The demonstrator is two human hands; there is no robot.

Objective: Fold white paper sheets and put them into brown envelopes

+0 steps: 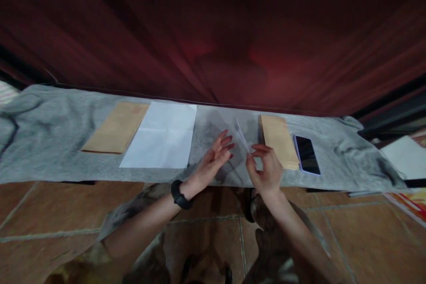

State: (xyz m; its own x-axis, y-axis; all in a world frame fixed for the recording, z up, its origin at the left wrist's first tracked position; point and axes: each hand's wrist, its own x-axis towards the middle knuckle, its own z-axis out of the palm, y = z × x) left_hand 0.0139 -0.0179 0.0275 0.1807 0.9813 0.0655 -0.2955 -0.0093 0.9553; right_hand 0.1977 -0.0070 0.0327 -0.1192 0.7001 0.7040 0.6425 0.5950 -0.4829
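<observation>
My right hand [267,169] pinches a folded white paper [242,136] between thumb and fingers, its thin edge turned up toward me. Just left of it, my left hand [213,159] is held open with its fingers apart, not touching the paper. A black band circles my left wrist. To the left, a white sheet [163,135] with fold creases lies flat, beside a brown paper envelope [115,129]. Close to my right hand lies a small pile of brown envelopes [281,142].
A phone [307,154] lies right of the envelope pile. Grey cloth [60,128] covers the long narrow surface. Dark red curtain [213,31] hangs behind it. Below are floor tiles [60,208] and my legs. White paper [406,157] shows at the far right.
</observation>
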